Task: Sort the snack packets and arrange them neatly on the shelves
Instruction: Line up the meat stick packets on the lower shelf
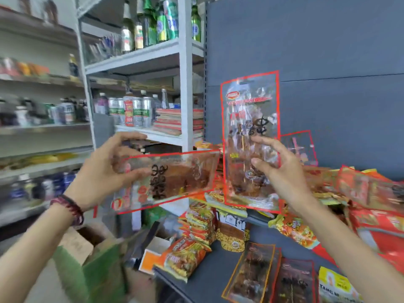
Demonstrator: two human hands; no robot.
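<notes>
Held items, mid-frame.
Sideways packet [170, 173] grasped by left grip [102, 171]; upright packet [249, 119] grasped by right grip [277, 169].

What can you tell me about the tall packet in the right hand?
The tall packet is clear, shiny plastic with a red edge and a red logo near the top. Dark red-brown snack fills its lower part, and black marks are scrawled across the front. It is held upright in the air in front of a grey panel. The right hand grips its lower right side. Its print is too blurred to read.
</notes>
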